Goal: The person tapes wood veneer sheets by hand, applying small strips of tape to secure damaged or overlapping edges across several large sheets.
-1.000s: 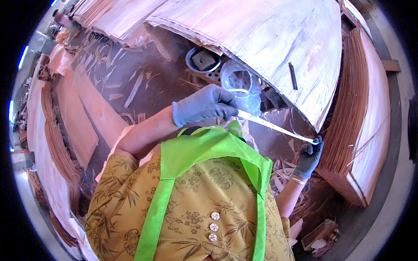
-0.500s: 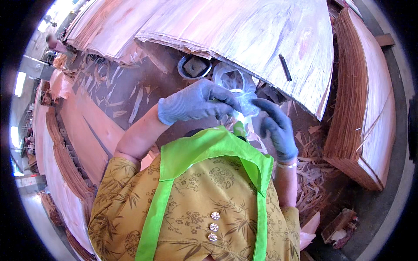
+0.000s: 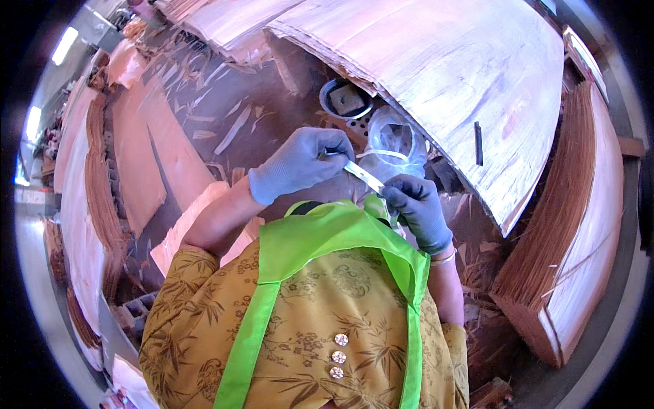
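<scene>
Both my hands wear grey knit gloves with darker fingers. A short flat white strip (image 3: 364,176), which looks like tape, runs slanted between them. My left hand (image 3: 303,162) pinches its upper end, with the fingers curled in. At the lower end my right hand (image 3: 417,208) is closed on it between thumb and fingers. Just beyond the strip is a clear plastic bag or cover (image 3: 395,136) with a white band across it. A dark round bowl (image 3: 325,102) holding a greyish block lies farther off, beside the plastic.
A large stack of pale wood veneer sheets (image 3: 436,61) reaches over the far side, with a thin dark bar (image 3: 478,143) on top. Another thick veneer stack (image 3: 545,238) stands at right. Loose sheets (image 3: 139,160) and wood scraps (image 3: 235,129) lie on the floor at left.
My right hand, earlier with fingers apart by the plastic, now grips the strip's lower end. The strip shows stretched between my hands. The whole view has shifted, and the surroundings sit differently.
</scene>
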Demonstrator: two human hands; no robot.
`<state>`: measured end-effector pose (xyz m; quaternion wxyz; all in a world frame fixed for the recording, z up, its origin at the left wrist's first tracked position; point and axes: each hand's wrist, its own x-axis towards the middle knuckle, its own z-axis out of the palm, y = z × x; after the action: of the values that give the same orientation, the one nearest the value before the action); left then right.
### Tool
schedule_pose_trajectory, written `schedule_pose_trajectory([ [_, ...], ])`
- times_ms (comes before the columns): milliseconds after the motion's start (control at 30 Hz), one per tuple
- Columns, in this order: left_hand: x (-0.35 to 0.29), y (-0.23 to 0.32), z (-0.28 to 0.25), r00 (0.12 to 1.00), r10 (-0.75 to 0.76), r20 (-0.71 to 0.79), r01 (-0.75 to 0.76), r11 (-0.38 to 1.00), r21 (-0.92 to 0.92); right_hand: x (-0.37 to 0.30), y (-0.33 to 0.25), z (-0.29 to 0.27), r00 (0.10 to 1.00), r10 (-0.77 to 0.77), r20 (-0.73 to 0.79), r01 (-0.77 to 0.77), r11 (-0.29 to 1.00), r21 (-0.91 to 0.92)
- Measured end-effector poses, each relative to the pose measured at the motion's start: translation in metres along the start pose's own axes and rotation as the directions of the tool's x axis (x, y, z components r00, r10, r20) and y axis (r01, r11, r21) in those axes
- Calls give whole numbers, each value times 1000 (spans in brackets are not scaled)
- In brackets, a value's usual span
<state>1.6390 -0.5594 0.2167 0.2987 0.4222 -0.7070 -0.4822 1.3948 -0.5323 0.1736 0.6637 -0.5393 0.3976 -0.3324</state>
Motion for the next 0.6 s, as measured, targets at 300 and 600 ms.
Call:
schedule_pose_trajectory([
  [300, -14, -30, -54, 859, 474, -192, -57, 462, 885, -4, -14, 2, 998, 33, -45, -38, 992, -119],
  [600, 14, -9, 25, 915, 321, 246, -394, 844, 363, -4, -5, 8, 939, -345, 2, 270, 733, -624],
])
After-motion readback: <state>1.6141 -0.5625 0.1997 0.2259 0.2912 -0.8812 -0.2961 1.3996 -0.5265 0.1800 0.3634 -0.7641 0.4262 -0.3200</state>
